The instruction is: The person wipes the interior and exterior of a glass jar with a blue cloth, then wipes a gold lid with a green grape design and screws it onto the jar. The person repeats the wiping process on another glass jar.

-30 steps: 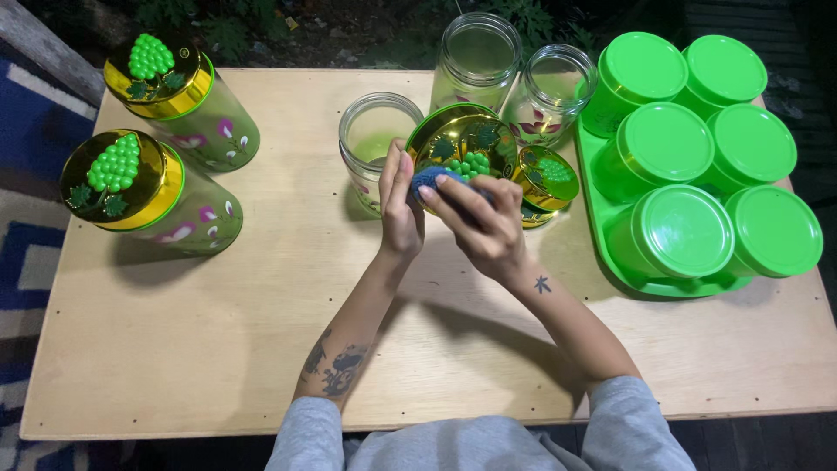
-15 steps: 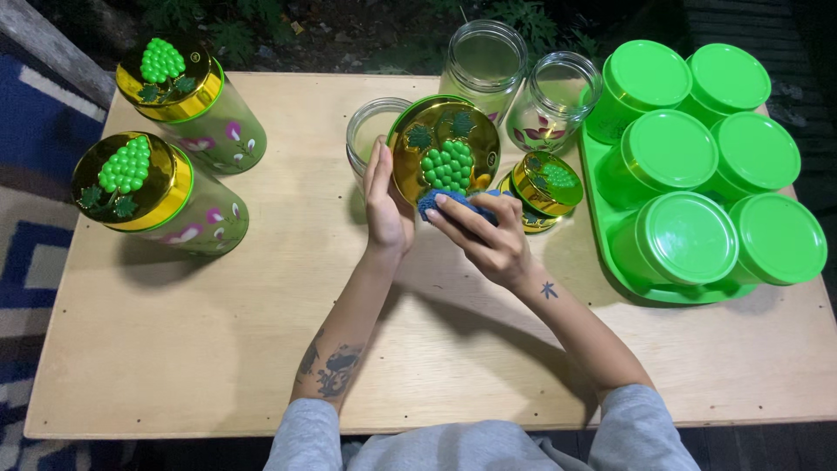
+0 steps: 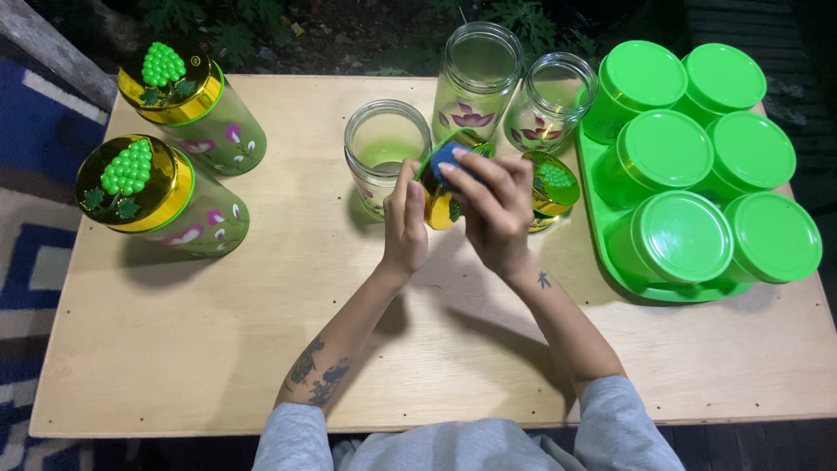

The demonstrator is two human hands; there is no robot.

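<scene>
Holding gold lid [image 3: 440,205] on edge at frame centre, left hand [image 3: 404,228] clamped on rim so inner face turns toward right hand [image 3: 495,209], which presses blue cloth [image 3: 449,159] against it, fingers closed on cloth. Open glass jars [image 3: 386,144] just behind, second gold lid [image 3: 549,185] flat on worktop [image 3: 218,349] at right. Green-lidded jars on tray [image 3: 610,262], far right.

The wooden table [image 3: 218,349] carries two lidded floral jars [image 3: 214,131], three open glass jars [image 3: 384,144], two loose gold lids [image 3: 547,185], six green-lidded containers [image 3: 682,237], one green tray [image 3: 610,262] and one blue cloth [image 3: 449,157].
</scene>
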